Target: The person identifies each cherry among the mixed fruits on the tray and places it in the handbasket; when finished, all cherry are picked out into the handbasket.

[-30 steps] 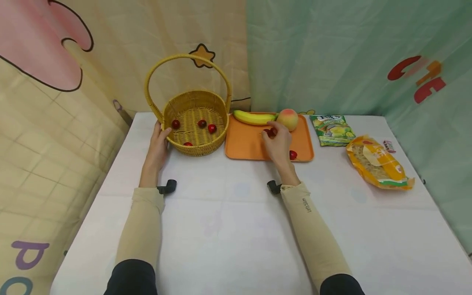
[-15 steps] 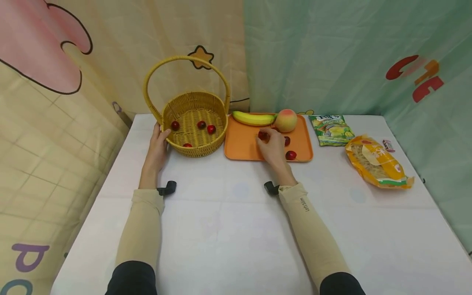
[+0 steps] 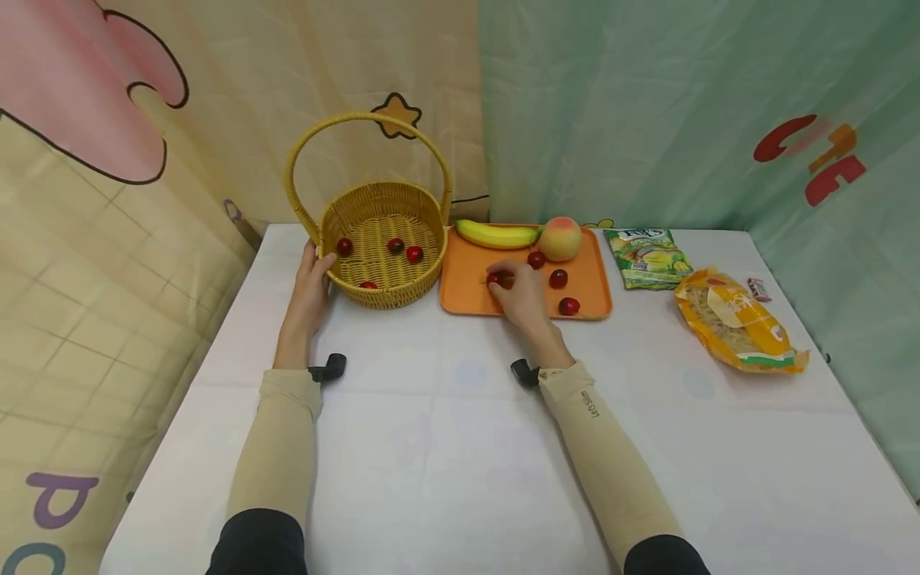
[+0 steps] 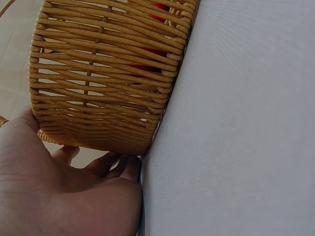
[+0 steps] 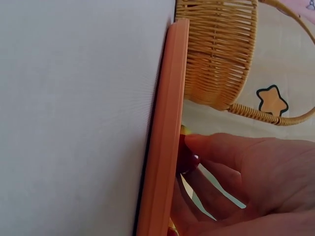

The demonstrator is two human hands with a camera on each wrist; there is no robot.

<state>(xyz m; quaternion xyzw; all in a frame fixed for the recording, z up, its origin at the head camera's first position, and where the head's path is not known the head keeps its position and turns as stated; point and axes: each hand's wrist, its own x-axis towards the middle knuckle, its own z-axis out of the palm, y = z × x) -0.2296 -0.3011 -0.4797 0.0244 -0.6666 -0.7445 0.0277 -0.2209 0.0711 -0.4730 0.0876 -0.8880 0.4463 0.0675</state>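
The right hand [image 3: 525, 297], thumb and fingers nearly together, pinched a held cherry [image 3: 493, 279] over the orange tray [image 3: 467, 299]; contact between them could not be determined. Three loose cherries [image 3: 558, 279] lay right of the hand. The left hand [image 3: 309, 287], fingers curved, gripped the wicker basket [image 3: 384, 297], containing four cherries [image 3: 414, 254]. Farthest, a banana [image 3: 497, 235] lay beside a peach [image 3: 561, 239].

Beige sleeves [image 3: 276, 443] (one lettered), black upper sleeves [image 3: 260, 545], wrist cameras [image 3: 334, 367]

Soft light — dim wrist views
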